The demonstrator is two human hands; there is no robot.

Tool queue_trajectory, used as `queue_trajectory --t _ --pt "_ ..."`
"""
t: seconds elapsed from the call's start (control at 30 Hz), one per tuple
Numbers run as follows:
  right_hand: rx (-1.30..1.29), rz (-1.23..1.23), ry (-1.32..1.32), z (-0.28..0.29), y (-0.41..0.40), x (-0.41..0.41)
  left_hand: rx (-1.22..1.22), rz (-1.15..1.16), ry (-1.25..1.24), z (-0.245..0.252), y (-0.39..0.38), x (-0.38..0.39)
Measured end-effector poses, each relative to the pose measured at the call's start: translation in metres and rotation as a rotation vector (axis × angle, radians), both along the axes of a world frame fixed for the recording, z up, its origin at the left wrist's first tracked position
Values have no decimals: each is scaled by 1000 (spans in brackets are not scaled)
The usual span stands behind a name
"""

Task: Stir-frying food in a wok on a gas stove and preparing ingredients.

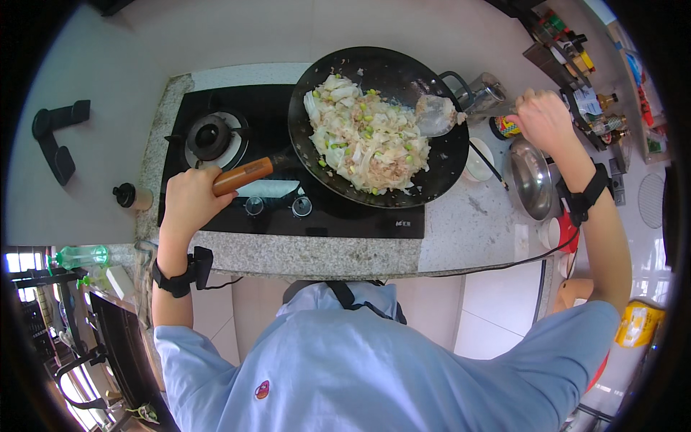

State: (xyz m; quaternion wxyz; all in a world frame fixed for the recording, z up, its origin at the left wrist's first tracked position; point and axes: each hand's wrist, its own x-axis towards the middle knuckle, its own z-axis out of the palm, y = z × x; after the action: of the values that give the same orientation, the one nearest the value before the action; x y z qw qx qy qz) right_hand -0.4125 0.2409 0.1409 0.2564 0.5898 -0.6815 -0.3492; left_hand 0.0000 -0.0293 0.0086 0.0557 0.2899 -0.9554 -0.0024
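My left hand (190, 198) grips the wooden handle (243, 176) of a black wok (378, 65), which sits over the right side of the gas hob (291, 227). Inside the wok lies a heap of chopped pale cabbage (367, 140) mixed with bits of meat and green beans or peas. My right hand (545, 120) holds a metal wok spatula (434, 116) by its handle end. The spatula's blade rests at the right edge of the food, with scraps stuck to it. The burner under the wok is hidden.
A bare burner (208, 136) is on the hob's left. Right of the wok stand a white bowl (478, 159), a steel bowl (528, 178), a glass container (486, 90) and a labelled jar (505, 127). A bottle with a black cap (132, 196) stands at far left. Seasoning bottles (607, 124) line the right.
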Motion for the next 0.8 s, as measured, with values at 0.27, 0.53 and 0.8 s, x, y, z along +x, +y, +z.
queue_trajectory --t 0.27,0.53,0.8 --pt "-28 1 -5 15 10 -5 8 -12 -13 1 -2 0" --pt "85 175 84 11 -27 -14 29 -22 -3 1 -3 -2" --pt "136 102 -207 -18 22 15 31 21 -8 3 -1 -1"
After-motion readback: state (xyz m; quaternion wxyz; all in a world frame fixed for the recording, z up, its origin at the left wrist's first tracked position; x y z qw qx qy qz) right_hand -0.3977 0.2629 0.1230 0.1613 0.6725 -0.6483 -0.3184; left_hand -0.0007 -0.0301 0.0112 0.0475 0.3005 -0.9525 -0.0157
